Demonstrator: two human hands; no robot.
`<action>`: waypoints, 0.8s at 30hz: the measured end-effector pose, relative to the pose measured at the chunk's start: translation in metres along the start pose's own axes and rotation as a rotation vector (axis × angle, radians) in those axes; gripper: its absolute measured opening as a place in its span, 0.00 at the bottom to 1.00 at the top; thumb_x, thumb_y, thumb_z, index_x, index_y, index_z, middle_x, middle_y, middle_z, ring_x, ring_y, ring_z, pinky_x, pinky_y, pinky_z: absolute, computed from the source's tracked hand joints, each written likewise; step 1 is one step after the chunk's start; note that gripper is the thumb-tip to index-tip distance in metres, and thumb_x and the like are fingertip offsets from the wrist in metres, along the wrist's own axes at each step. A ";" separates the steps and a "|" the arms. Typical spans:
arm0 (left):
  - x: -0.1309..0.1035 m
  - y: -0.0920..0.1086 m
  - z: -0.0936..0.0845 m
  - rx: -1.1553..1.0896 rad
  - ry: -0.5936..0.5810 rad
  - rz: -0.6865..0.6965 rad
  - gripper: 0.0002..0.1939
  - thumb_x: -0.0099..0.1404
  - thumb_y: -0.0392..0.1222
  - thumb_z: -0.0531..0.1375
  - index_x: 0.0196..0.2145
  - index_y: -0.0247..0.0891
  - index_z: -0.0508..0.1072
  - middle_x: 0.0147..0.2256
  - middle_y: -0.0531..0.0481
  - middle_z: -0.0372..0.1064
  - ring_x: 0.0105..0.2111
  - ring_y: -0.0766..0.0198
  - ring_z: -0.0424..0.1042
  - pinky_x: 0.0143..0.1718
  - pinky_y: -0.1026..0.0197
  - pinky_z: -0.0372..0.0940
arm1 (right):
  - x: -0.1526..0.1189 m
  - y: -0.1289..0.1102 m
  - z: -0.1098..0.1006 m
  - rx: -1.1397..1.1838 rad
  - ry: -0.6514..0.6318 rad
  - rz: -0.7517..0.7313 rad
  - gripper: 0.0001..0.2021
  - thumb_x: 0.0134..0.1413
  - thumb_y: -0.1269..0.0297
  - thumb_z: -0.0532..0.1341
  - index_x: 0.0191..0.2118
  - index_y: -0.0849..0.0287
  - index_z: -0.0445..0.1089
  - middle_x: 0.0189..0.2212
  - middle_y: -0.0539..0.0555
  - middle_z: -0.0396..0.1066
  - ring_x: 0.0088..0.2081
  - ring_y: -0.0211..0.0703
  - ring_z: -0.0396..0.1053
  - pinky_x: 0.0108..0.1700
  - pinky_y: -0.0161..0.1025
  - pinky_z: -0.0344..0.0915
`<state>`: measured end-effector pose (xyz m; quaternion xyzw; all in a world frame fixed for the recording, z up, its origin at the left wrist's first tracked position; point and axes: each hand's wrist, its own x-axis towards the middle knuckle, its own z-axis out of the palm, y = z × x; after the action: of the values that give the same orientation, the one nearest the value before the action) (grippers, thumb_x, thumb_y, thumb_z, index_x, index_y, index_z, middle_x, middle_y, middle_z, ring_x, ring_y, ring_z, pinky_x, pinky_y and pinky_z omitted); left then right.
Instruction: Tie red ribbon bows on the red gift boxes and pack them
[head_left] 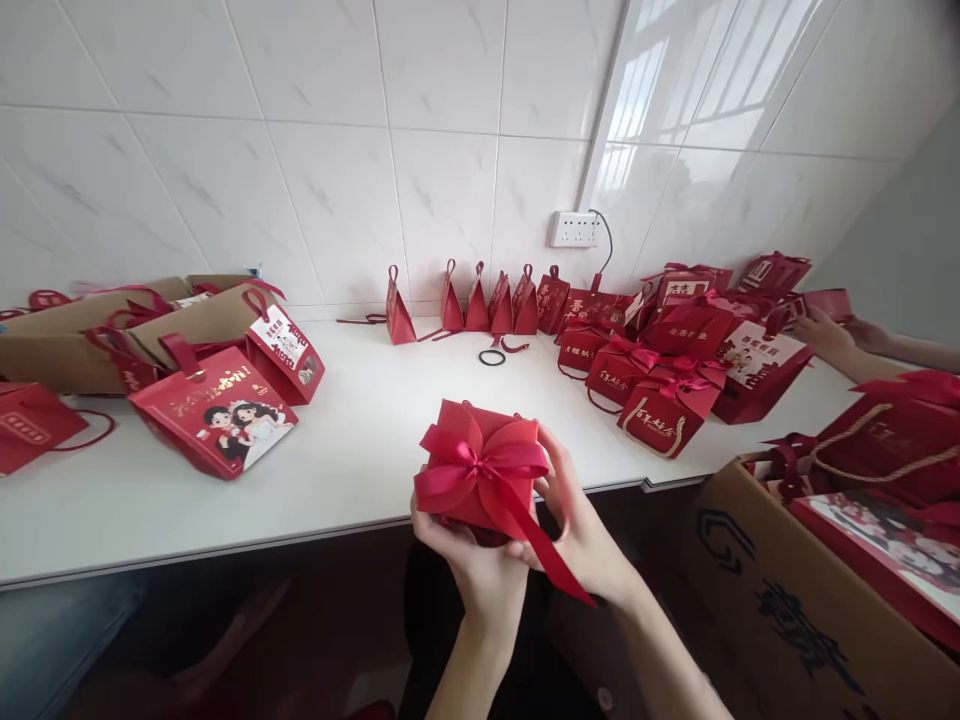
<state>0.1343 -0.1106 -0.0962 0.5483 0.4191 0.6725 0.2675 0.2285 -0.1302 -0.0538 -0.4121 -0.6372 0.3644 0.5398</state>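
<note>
A small red gift box (pixel 459 432) with petal-shaped flaps on top is held over the table's front edge. A pinkish-red ribbon bow (pixel 478 466) is tied across it, one long tail hanging down to the right. My left hand (pixel 469 560) cups the box from below and the left, fingers wrapped round it. On the right side, my right hand (pixel 574 520) grips the box, its thumb near the lower corner. The box's underside is hidden by the hands.
Small triangular red boxes (pixel 476 305) line the wall behind a black ring (pixel 491 357). Many red gift boxes (pixel 667 415) crowd the right. A cardboard carton (pixel 795 590) stands front right; another carton (pixel 52 345) and a red box with a printed couple (pixel 217 410) are left. Another person's hands (pixel 832 340) reach in.
</note>
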 end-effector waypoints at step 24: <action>-0.014 -0.010 -0.038 -0.203 -0.170 0.271 0.32 0.60 0.42 0.56 0.60 0.41 0.49 0.55 0.37 0.55 0.54 0.50 0.62 0.51 0.46 0.62 | -0.004 0.012 -0.033 0.148 0.003 -0.044 0.48 0.36 0.43 0.68 0.63 0.49 0.50 0.60 0.61 0.52 0.57 0.58 0.58 0.54 0.52 0.62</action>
<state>0.1004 -0.1276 -0.1141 0.6246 0.2472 0.6926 0.2628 0.2633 -0.1285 -0.0612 -0.3577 -0.6164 0.3980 0.5777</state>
